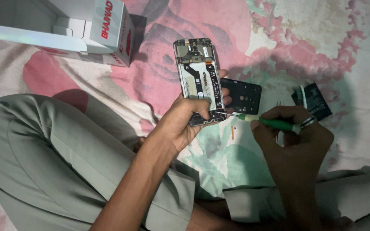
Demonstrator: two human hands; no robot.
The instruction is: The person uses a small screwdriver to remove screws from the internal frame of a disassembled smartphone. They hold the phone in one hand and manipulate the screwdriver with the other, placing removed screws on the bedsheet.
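Phone [198, 79] with its back removed, boards and flat cables exposed, sits gripped in the left hand [184, 121], fingers wrapped round its lower end and the thumb pressed along the near edge, so the body stands out above the fingertips toward the top of the view. Against the lower right corner, just beside those fingers, rests the metal tip of a green-handled screwdriver [265, 122], which the right hand [295, 132] pinches closed between thumb and forefinger, a ring on one finger. To work this well, I judge the tip should sit square in the screw head, the driver kept in line with the screw, and the left hand held steady so the bit cannot skid onto the cables. Past the left fingertips lies a black back cover [244, 96] on the floral cloth [159, 51]; beyond the right knuckles a dark flat battery [314, 100]. A small orange strip [232, 133] lies between the hands. A white carton [86, 30] stands well apart.
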